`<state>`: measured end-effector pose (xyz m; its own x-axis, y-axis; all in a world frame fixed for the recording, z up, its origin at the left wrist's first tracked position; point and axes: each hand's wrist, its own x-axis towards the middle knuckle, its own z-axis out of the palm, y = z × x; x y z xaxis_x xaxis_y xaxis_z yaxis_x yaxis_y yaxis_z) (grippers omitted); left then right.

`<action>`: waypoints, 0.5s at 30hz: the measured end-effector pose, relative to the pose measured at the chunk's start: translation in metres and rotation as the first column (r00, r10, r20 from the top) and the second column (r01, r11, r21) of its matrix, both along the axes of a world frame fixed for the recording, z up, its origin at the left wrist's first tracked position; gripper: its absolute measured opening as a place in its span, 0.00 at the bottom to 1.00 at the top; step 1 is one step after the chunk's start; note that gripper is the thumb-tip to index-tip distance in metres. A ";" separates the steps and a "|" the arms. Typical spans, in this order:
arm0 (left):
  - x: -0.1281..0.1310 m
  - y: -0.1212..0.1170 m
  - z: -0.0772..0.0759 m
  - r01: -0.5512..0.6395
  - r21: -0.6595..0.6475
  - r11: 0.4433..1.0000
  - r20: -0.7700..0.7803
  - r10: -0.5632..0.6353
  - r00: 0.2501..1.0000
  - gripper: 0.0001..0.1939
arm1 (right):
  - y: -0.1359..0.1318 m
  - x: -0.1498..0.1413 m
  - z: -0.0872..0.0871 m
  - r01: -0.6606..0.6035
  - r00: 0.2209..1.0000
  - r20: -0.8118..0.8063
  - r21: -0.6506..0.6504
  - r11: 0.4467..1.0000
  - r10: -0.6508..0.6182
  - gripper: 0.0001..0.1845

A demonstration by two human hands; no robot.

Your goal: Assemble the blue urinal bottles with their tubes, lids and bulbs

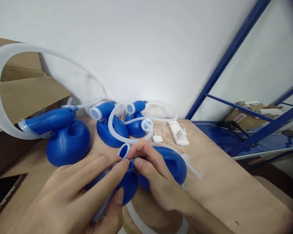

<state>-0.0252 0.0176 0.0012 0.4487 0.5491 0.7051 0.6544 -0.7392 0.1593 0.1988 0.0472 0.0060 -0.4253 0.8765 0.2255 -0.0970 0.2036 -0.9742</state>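
Between my hands is a blue plastic urinal bottle, its open mouth with a pale rim facing away from me. My left hand wraps around its neck, with the thumb below and fingertips near the rim. My right hand pinches at a small clear plastic tab just below the mouth, its thumb and forefinger touching the left fingertips. Details of the tab are mostly covered by fingers. Right behind my right hand lies a rounded blue body; I cannot tell whether it belongs to the same bottle.
Similar blue bottles with white hoses stand along the wall. A white power strip with a plugged-in charger is at the back right. Cardboard boxes rise at left, and a dark phone-like device lies nearby. A blue metal frame stands right.
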 end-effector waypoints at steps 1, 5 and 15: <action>0.001 0.001 0.002 0.009 0.029 1.000 -0.029 -0.009 1.000 0.29 | 0.000 0.000 -0.001 0.006 1.000 -0.002 0.000 1.000 -0.006 0.04; 0.003 0.005 0.010 0.056 0.127 0.990 -0.116 -0.041 0.992 0.20 | 0.000 -0.001 -0.003 0.024 0.999 -0.034 -0.027 0.999 -0.025 0.03; 0.012 0.006 0.026 0.127 0.177 0.976 -0.211 -0.089 0.973 0.12 | 0.001 -0.001 0.004 0.009 0.999 -0.041 -0.063 0.998 -0.011 0.04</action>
